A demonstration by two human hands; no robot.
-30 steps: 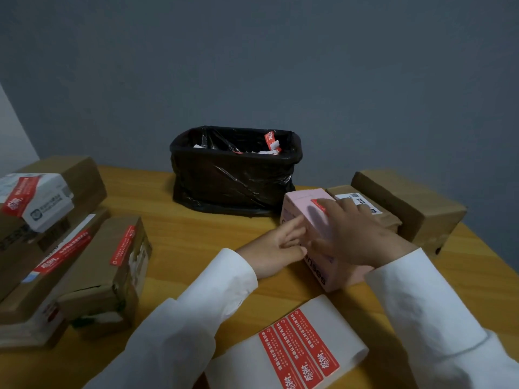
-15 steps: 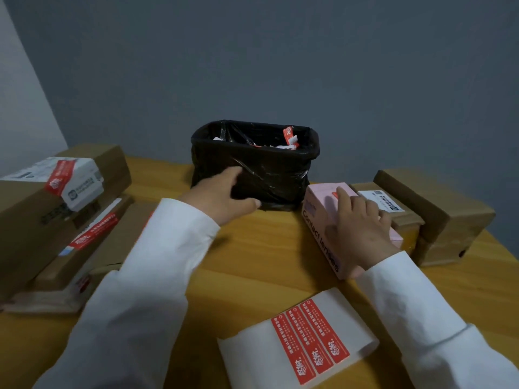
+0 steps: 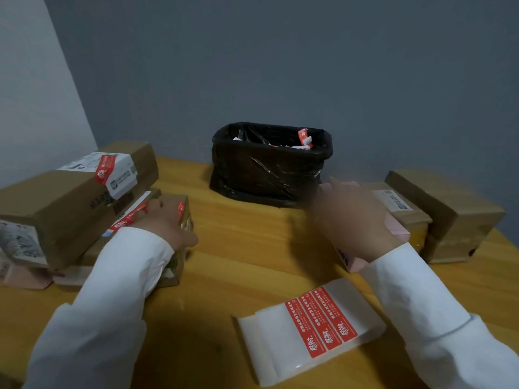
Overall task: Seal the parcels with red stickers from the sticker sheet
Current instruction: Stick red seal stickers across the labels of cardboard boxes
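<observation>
A white sticker sheet (image 3: 280, 341) carrying three red stickers (image 3: 320, 321) lies near the table's front edge. My left hand (image 3: 165, 223) is at the left, closed over the top of a small brown parcel (image 3: 184, 211) that bears a red sticker. Over a pink box (image 3: 398, 230) at the right hovers my right hand (image 3: 354, 217), blurred, fingers spread, holding nothing. Whether it touches the box I cannot tell.
A black-lined bin (image 3: 269, 169) with sticker scraps stands at the back centre. Two brown parcels (image 3: 449, 211) sit right of the pink box. A stack of stickered parcels (image 3: 75, 197) fills the left side. Bare wooden table (image 3: 247, 248) lies between my hands.
My left hand left the pink box, passed the bin and came down on the small brown parcel at the left. My right hand stayed over the pink box.
</observation>
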